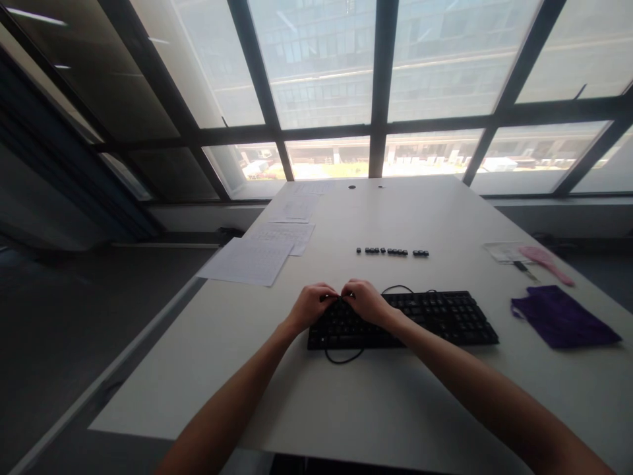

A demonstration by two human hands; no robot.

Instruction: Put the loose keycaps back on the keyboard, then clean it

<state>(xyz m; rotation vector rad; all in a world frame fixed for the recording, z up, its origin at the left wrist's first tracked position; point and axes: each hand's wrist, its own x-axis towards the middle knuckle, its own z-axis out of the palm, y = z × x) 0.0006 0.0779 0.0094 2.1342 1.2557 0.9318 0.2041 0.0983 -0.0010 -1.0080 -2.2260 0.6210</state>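
A black keyboard (445, 316) lies on the white table in front of me. Over its upper left part, my left hand (316, 302) and my right hand (364, 301) meet, with the fingers of both closed in a pinch. Between their fingertips is a small dark keycap (340, 299) at the keyboard's top row; whether it is seated or loose I cannot tell. My right hand covers some of the keys. Beyond the keyboard, several loose black keycaps (397, 252) stand in a row with gaps.
Written paper sheets (247, 259) overlap along the table's left side. To the right are a purple cloth pouch (564, 316), a pink hairbrush-like thing (546, 262) and a small dark-handled brush (523, 269). The keyboard's cable (343, 361) loops out at the near edge. Windows (321, 66) rise behind the table.
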